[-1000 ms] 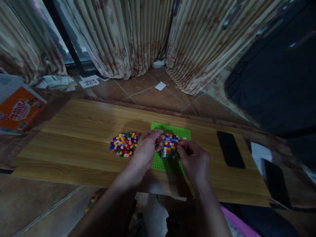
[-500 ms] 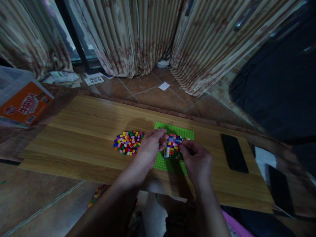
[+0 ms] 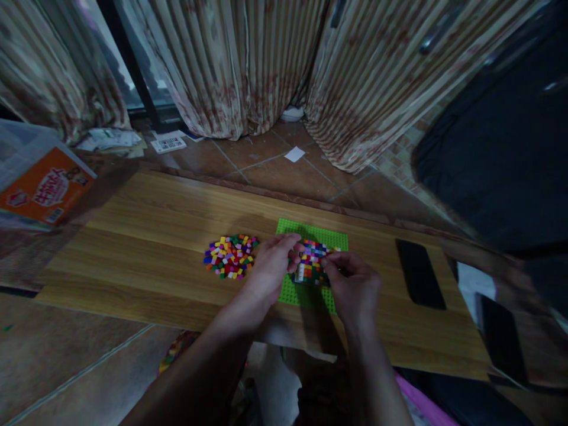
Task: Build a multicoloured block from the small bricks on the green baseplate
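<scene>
A multicoloured block of small toy bricks (image 3: 312, 260) stands on a green studded baseplate (image 3: 290, 293). My left hand (image 3: 276, 257) is at the block's left side, its fingers curled beside the edge; whatever lies in them is hidden. At the right side, my right hand (image 3: 355, 284) has thumb and forefinger pinched together against the bricks. Anything between those fingertips is too small to make out. Left of the baseplate lies a loose heap of small coloured bricks (image 3: 229, 256), close to my left hand.
The wooden table (image 3: 146, 248) carries a black phone-like slab (image 3: 420, 273) on the right. Beyond its right end are a white sheet (image 3: 475, 280) and another dark slab (image 3: 501, 337). A clear plastic box with an orange label (image 3: 47, 186) stands at the left. Curtains (image 3: 248, 71) hang behind.
Both hands stay at the brick block with almost the same pose. My right hand has shifted very slightly to the left; the heap looks unchanged.
</scene>
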### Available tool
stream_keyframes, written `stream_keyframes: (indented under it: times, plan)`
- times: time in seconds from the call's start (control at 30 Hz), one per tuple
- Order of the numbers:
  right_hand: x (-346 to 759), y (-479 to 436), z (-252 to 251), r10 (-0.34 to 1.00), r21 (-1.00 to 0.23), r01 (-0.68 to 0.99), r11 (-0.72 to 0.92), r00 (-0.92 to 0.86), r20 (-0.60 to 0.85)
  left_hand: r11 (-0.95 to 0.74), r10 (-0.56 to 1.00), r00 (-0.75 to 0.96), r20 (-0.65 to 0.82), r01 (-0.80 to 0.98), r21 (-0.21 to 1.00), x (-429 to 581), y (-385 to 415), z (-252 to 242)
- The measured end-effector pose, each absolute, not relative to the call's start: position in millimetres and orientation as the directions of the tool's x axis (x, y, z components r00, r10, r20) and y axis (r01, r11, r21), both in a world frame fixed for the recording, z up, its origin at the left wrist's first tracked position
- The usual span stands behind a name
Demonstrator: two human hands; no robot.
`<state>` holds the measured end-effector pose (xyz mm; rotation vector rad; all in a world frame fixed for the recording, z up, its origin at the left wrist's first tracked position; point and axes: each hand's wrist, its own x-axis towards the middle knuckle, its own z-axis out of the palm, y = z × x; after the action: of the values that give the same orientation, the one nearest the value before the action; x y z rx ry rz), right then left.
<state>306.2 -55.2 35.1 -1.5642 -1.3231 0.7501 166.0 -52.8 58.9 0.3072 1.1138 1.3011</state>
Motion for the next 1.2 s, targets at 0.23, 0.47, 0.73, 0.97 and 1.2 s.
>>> stream_keyframes:
  times: [0.23,0.47,0.73,0.97,1.2]
  plan:
    - [306.6,-52.7,32.2,0.962,-0.93,0.367,-0.03,0.264,0.073,0.321,0.88,-0.099,-0.465,-0.598,0.734,168.1,-52.4,56.4]
    - [300.2,-55.1,39.9,0.923,-0.968,0.244,0.055,0.358,0.142,0.345,0.879,-0.038,-0.476,-0.638,0.688,164.9,-52.6,60.7]
    - [282.2,-68.3,49.6,0.902,-0.798,0.474,0.372,0.016,0.431,0.373,0.909,0.108,-0.403,-0.641,0.67,167.5,-57.4,65.5]
    - [284.7,-68.0,45.7,0.921,-0.75,0.551,0.364,-0.096,0.377,0.289,0.951,0.076,-0.301,-0.571,0.768,168.1,-54.8,48.6]
    - [287.8,-67.9,44.2,0.921,-0.749,0.545,0.377,-0.133,0.366,0.272,0.958,0.071,-0.277,-0.524,0.807,166.3,-57.6,46.6]
